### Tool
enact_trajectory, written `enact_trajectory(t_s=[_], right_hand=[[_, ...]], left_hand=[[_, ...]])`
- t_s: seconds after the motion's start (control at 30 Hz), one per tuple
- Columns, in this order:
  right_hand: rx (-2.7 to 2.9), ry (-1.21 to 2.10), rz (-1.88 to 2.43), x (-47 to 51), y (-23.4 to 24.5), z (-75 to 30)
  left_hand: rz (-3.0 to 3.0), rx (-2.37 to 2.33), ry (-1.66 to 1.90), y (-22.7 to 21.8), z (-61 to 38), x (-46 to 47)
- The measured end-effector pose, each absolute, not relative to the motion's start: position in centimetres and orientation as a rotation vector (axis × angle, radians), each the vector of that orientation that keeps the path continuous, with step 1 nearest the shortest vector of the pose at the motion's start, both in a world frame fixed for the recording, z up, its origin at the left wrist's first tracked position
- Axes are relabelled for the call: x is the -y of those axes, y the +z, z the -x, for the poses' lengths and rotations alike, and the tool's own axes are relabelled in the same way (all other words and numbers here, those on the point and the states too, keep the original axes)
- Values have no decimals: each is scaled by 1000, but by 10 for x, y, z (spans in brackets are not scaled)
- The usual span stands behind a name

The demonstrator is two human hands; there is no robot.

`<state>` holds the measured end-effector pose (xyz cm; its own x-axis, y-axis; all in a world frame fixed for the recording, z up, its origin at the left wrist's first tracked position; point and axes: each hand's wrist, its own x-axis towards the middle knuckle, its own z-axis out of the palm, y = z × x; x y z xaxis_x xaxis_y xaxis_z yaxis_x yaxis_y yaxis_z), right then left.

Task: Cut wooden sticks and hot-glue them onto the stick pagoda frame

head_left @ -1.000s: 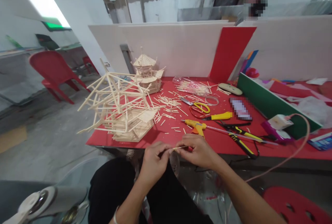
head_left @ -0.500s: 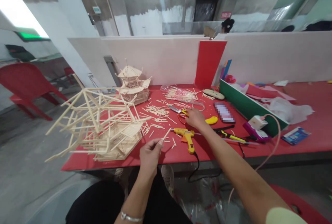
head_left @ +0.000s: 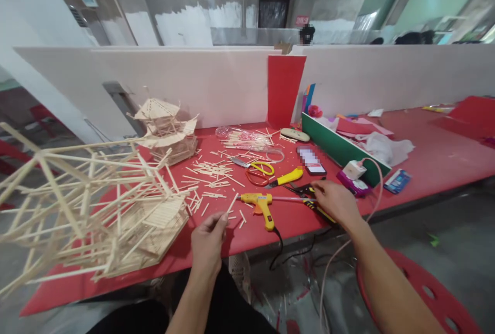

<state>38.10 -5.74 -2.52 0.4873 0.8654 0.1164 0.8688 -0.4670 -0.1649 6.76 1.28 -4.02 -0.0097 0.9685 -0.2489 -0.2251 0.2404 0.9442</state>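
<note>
My left hand (head_left: 209,236) pinches a thin wooden stick (head_left: 232,203) near the table's front edge. Over to the right, my right hand (head_left: 337,201) has its fingers closed at the black handle of what look like pliers (head_left: 305,189), partly hidden by the hand. A black-and-yellow handle (head_left: 324,212) shows just below these fingers. Between my hands lies a yellow glue gun (head_left: 258,203), its nozzle toward the held stick. Scissors (head_left: 260,170) with yellow and red handles and a yellow-handled cutter (head_left: 288,176) lie behind it.
A large stick framework (head_left: 147,226) fills the left side, with a small stick pagoda (head_left: 164,128) behind. Loose sticks (head_left: 211,170) lie mid-table. A phone (head_left: 311,161), a green board (head_left: 340,143) and a plugged-in charger (head_left: 353,169) stand right; a cable hangs off the front.
My right hand has left the scissors' handle and moved right and nearer to the pliers. The left hand still holds the stick. The view has turned right.
</note>
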Motion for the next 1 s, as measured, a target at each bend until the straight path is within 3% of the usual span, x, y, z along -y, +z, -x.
enact_trajectory(t_s=[0.3,0.5,0.83,1.0], right_hand=[[1619,-13,2489,115,-41,-389],[1711,-61,2437,89,-55,-361],[1447,-105,2735,71,-50,-352],[1544,-44,2756,83,-25,-371]], left_hand=[[-884,-1001,1040,-44,-113,15],[-894,-858,945,-50,-129,37],[-855,-796,958,-59,-161,43],[-813,-834,988,-64,-162,38]])
